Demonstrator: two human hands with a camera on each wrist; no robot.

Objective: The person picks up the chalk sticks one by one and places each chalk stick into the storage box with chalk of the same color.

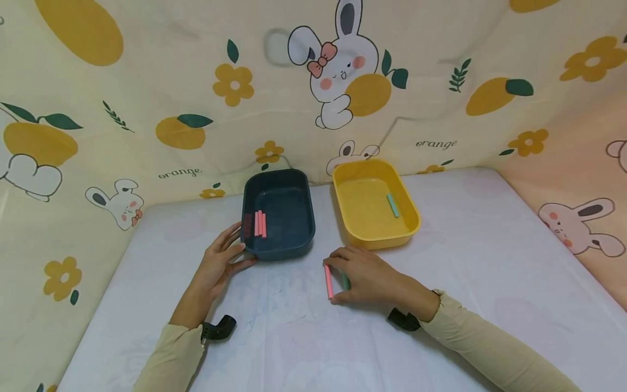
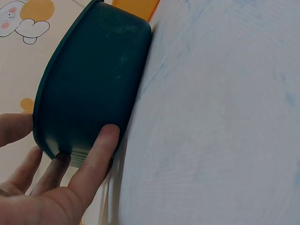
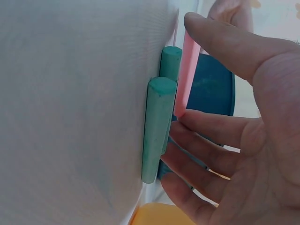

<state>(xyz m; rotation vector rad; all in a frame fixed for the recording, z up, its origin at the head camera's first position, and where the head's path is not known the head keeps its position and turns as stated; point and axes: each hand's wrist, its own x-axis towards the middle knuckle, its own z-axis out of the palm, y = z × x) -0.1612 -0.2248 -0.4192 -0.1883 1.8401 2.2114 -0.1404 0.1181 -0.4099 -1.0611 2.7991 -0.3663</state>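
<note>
In the head view, my right hand [image 1: 364, 275] pinches a pink chalk stick [image 1: 329, 282] by its two ends, between thumb and finger. Under this hand, two green chalk sticks [image 3: 157, 133] lie side by side on the table in the right wrist view. My left hand [image 1: 217, 261] rests its fairly straight fingers on the left front corner of a dark blue tray [image 1: 278, 254], one pressing the wall low down. Inside the tray, several pink chalk sticks [image 1: 260, 224] lie together near the left wall, which shows a dark reddish patch.
A yellow tray [image 1: 379, 241] stands right of the dark blue one, with a blue-green chalk stick [image 1: 393, 205] in it. Both trays are on a table with a white cloth [image 1: 274, 337], near a printed fabric backdrop [image 1: 274, 125] behind.
</note>
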